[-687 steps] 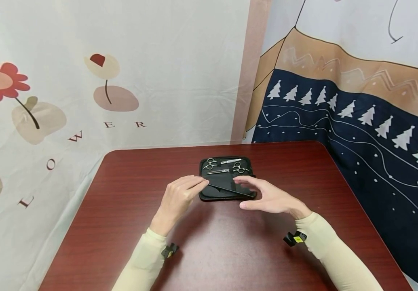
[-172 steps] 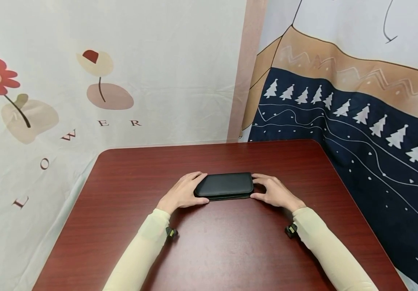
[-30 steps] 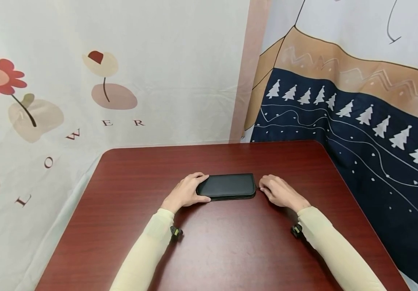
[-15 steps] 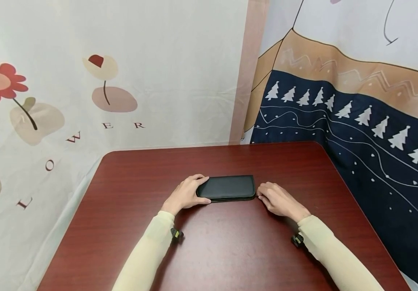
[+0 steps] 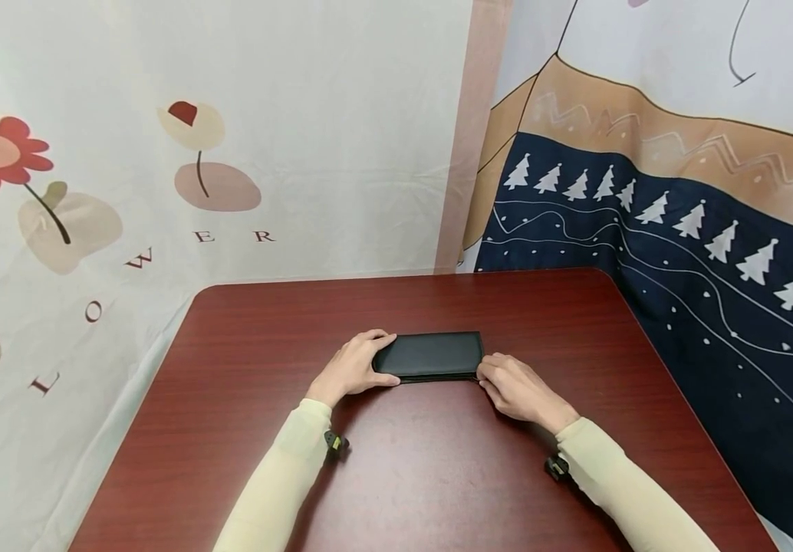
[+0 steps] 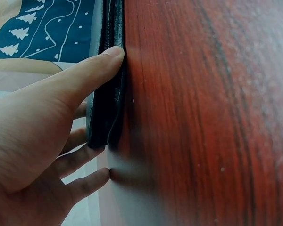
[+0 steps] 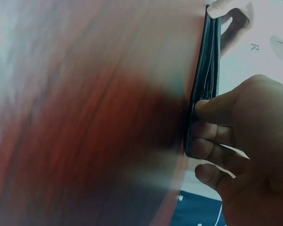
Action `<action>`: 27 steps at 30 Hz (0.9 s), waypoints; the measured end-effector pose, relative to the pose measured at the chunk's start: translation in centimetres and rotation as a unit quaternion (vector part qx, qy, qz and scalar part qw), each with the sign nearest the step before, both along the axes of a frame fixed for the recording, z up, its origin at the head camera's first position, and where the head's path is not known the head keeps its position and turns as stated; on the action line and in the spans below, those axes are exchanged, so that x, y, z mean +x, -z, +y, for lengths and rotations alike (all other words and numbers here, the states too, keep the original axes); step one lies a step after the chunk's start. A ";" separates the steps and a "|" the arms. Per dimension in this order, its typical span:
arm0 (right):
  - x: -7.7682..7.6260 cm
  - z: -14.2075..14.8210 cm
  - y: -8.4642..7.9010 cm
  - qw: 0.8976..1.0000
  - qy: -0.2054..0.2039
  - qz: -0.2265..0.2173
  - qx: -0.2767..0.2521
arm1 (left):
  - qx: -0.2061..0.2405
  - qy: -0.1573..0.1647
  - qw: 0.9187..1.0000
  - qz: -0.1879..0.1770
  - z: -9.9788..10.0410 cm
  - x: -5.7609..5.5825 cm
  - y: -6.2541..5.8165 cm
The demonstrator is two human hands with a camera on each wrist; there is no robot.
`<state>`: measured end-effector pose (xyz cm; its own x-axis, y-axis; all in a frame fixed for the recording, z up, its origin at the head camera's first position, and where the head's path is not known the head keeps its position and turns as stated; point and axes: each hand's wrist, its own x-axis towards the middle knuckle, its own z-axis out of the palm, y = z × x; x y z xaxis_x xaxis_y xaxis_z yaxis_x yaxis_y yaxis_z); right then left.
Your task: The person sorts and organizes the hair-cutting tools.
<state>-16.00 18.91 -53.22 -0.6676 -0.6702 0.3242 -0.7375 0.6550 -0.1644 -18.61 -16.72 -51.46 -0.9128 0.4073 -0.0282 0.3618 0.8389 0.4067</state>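
Note:
A black zip-up scissors case (image 5: pixel 431 355) lies folded on the table. My left hand (image 5: pixel 350 369) holds its left end, thumb along the front edge and fingers behind. The left wrist view shows this thumb (image 6: pixel 106 61) against the case's zipper side (image 6: pixel 111 89). At the front right corner my right hand (image 5: pixel 517 386) pinches the zipper pull, which its fingertips hide. In the right wrist view the right thumb (image 7: pixel 212 110) and curled fingers close at the zipper, and a gap shows between the case's edges (image 7: pixel 208 61) beyond them. The scissors seen earlier are out of sight inside.
The dark red wooden table (image 5: pixel 396 475) has rounded far corners. Behind it hangs a pale cloth (image 5: pixel 341 138) with printed flowers and letters. A navy cloth (image 5: pixel 645 230) with white trees hangs along the right side.
Earlier the case lay unfolded with scissors showing; then it was folded over. In the last second my right hand has moved from beyond the right end round to the front right corner. My left hand stays put.

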 end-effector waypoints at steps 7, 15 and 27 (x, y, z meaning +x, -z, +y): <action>0.6 -1.2 0.0 0.999 0.013 0.039 0.007 | 0.001 0.001 1.000 -0.004 0.0 0.0 -0.1; 1.1 -2.8 0.4 0.997 0.011 0.067 0.020 | 0.000 0.002 1.000 -0.003 -0.1 0.0 0.0; 1.0 -5.8 0.0 0.997 -0.002 0.076 0.032 | 0.010 0.002 1.000 0.000 0.0 0.0 -0.1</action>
<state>-15.01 13.09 -53.26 -0.6106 -0.6961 0.3775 -0.7538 0.6570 -0.0077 -18.61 -16.68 -51.35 -0.9113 0.4111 -0.0207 0.3645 0.8292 0.4238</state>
